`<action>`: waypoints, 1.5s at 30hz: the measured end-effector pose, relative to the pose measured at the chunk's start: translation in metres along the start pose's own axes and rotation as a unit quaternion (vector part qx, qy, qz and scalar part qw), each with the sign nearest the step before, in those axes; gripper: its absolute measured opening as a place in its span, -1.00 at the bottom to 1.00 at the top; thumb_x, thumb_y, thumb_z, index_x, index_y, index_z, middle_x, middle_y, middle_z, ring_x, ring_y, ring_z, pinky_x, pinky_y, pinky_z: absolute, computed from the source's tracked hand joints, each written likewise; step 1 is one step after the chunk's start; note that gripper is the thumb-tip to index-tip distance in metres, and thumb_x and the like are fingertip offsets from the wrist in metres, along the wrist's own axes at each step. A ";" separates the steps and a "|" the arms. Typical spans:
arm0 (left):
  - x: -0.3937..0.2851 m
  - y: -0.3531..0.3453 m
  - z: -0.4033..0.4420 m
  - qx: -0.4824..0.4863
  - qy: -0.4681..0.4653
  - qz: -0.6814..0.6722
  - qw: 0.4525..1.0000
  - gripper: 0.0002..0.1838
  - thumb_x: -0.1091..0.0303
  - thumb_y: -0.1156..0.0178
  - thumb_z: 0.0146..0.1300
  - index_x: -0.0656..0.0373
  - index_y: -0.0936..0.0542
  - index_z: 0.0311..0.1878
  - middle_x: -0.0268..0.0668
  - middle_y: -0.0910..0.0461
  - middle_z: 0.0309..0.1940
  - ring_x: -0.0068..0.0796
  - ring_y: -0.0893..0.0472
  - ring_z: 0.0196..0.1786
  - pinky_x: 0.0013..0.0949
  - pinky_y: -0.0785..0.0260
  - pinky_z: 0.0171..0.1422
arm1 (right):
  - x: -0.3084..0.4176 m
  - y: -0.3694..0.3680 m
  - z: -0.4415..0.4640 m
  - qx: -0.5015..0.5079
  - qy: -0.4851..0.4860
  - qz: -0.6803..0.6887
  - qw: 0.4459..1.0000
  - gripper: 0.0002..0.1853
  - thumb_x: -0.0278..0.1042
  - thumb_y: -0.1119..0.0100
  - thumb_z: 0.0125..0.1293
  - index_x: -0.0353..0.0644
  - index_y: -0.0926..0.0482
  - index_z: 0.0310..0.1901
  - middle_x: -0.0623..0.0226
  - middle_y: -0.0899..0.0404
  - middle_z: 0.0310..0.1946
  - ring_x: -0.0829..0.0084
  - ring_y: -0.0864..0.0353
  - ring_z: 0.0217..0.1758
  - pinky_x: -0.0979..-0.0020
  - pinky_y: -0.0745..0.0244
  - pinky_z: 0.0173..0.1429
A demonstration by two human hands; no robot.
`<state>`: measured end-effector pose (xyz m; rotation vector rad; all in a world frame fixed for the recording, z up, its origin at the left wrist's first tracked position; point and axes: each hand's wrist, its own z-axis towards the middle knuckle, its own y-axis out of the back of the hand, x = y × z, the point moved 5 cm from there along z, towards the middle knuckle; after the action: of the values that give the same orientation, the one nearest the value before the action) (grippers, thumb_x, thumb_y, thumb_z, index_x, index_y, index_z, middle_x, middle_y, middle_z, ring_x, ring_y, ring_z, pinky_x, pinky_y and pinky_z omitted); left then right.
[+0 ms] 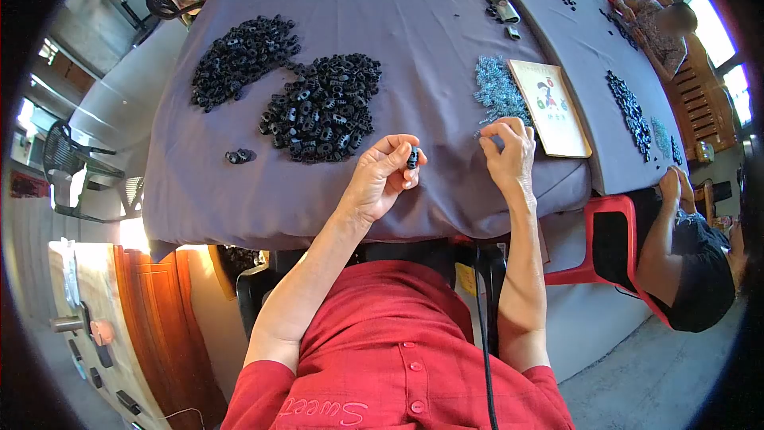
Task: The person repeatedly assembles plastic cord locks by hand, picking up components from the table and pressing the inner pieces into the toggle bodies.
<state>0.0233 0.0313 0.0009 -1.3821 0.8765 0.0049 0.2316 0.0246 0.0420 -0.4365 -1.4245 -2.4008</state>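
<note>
My left hand [383,177] pinches a small black plastic piece [413,158] upright between thumb and fingertips, above the table's near edge. To its right, my right hand [509,155] is closed in a pinch beside a heap of tiny silvery-blue pieces [500,89] that look like springs. A small silvery bit shows at its fingertips, too small to make out clearly. Two heaps of similar black plastic pieces lie ahead and to the left, a nearer black heap [322,107] and a farther black heap [245,60]. A few loose black pieces [239,156] rest at the left.
A grey-purple cloth [414,24] covers the table. A booklet [551,109] lies right of the silvery heap. Farther back is a small box-like object [500,3]. Other people sit at the right and far left, with black heaps [629,115] near them. A red stool [609,231] stands right.
</note>
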 end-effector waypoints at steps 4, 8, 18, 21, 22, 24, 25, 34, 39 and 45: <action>0.000 0.000 0.000 -0.004 -0.002 0.003 1.000 -0.85 0.32 -0.18 0.26 0.15 -0.57 -0.16 -0.23 -0.59 -0.37 -0.65 -0.47 -0.52 -0.58 -0.32 -0.42 | 0.005 0.007 0.002 -0.018 0.000 -0.015 1.000 -0.87 -0.46 -0.26 0.01 -0.06 -0.62 -0.35 0.40 -0.48 -0.21 0.24 -0.38 -0.09 0.23 -0.23 0.02; 0.002 0.001 0.000 0.008 -0.009 0.028 1.000 -0.84 0.34 -0.18 0.25 0.18 -0.56 -0.16 -0.24 -0.56 -0.37 -0.66 -0.43 -0.49 -0.58 -0.29 -0.41 | 0.019 0.002 0.002 -0.011 0.055 -0.086 0.995 -0.87 -0.45 -0.24 0.03 -0.05 -0.64 -0.33 0.41 -0.49 -0.24 0.26 -0.38 -0.10 0.23 -0.24 -0.01; -0.115 -0.001 -0.078 -0.216 -0.329 0.549 0.738 -0.87 0.53 -0.30 0.05 0.17 -0.64 -0.29 -0.39 -0.54 -0.41 -0.63 -0.51 -0.37 -0.54 -0.37 -0.27 | 0.044 -0.012 -0.001 -0.029 0.117 -0.097 0.988 -0.91 -0.46 -0.14 0.11 -0.11 -0.51 -0.32 0.39 -0.47 -0.24 0.27 -0.35 -0.11 0.24 -0.20 -0.02; -0.153 0.034 -0.105 -0.295 -0.373 0.630 0.614 -0.84 0.56 -0.28 0.05 0.18 -0.64 -0.27 -0.35 -0.54 -0.34 -0.59 -0.52 -0.32 -0.52 -0.38 -0.26 | 0.051 -0.015 -0.001 -0.035 0.117 -0.018 0.992 -0.93 -0.49 -0.06 0.18 -0.18 -0.48 -0.29 0.29 -0.48 -0.29 0.21 -0.40 -0.15 0.24 -0.26 -0.05; -0.161 0.046 -0.111 -0.323 -0.340 0.650 0.598 -0.84 0.56 -0.28 0.05 0.19 -0.63 -0.26 -0.33 -0.53 -0.33 -0.54 -0.52 -0.34 -0.50 -0.38 -0.27 | 0.055 -0.017 -0.002 -0.036 0.114 0.012 0.993 -0.93 -0.49 -0.04 0.19 -0.20 -0.48 -0.29 0.27 -0.49 -0.30 0.19 -0.41 -0.17 0.24 -0.27 -0.06; -0.169 0.061 -0.120 -0.346 -0.307 0.695 0.550 -0.85 0.56 -0.27 0.05 0.20 -0.62 -0.27 -0.30 -0.51 -0.31 -0.45 -0.53 -0.33 -0.46 -0.40 -0.25 | 0.066 -0.019 -0.005 -0.022 0.100 0.076 0.992 -0.93 -0.49 -0.01 0.21 -0.24 -0.46 -0.29 0.18 -0.49 -0.34 0.14 -0.46 -0.22 0.24 -0.35 -0.12; -0.171 0.068 -0.122 -0.335 -0.318 0.718 0.520 -0.84 0.57 -0.26 0.05 0.21 -0.62 -0.25 -0.31 -0.50 -0.31 -0.49 -0.52 -0.34 -0.49 -0.38 -0.26 | 0.067 -0.023 -0.007 -0.012 0.092 0.099 0.991 -0.93 -0.49 -0.01 0.21 -0.24 -0.45 -0.29 0.17 -0.49 -0.35 0.14 -0.47 -0.23 0.24 -0.36 -0.13; -0.162 0.056 -0.113 -0.334 -0.349 0.769 0.418 -0.84 0.61 -0.20 0.10 0.23 -0.60 -0.23 -0.28 -0.46 -0.24 -0.47 -0.53 -0.27 -0.45 -0.42 -0.23 | 0.064 -0.029 -0.009 0.008 0.085 0.126 0.988 -0.95 -0.49 -0.03 0.19 -0.22 -0.45 -0.31 0.18 -0.49 -0.39 0.13 -0.50 -0.27 0.24 -0.39 -0.18; -0.122 0.010 -0.086 -0.227 -0.370 0.770 0.467 -0.89 0.55 -0.25 0.06 0.20 -0.60 -0.30 -0.30 -0.47 -0.32 -0.42 -0.52 -0.29 -0.43 -0.38 -0.27 | 0.062 -0.030 -0.008 0.010 0.078 0.136 0.988 -0.95 -0.48 -0.04 0.19 -0.21 -0.45 -0.32 0.19 -0.49 -0.40 0.15 -0.51 -0.28 0.24 -0.39 -0.19; -0.090 -0.011 -0.047 -0.203 -0.335 0.833 0.391 -0.74 0.36 -0.38 -0.08 0.12 -0.61 -0.26 -0.34 -0.44 -0.34 -0.30 -0.43 -0.23 -0.28 -0.28 -0.17 | 0.063 -0.027 -0.008 0.009 0.082 0.141 0.987 -0.95 -0.47 -0.06 0.18 -0.21 -0.46 -0.32 0.21 -0.50 -0.39 0.16 -0.51 -0.28 0.24 -0.40 -0.20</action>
<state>-0.0588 0.0318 0.0618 -0.1442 1.1753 2.3067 0.1625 0.0226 0.0428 -0.3981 -1.2227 -2.1426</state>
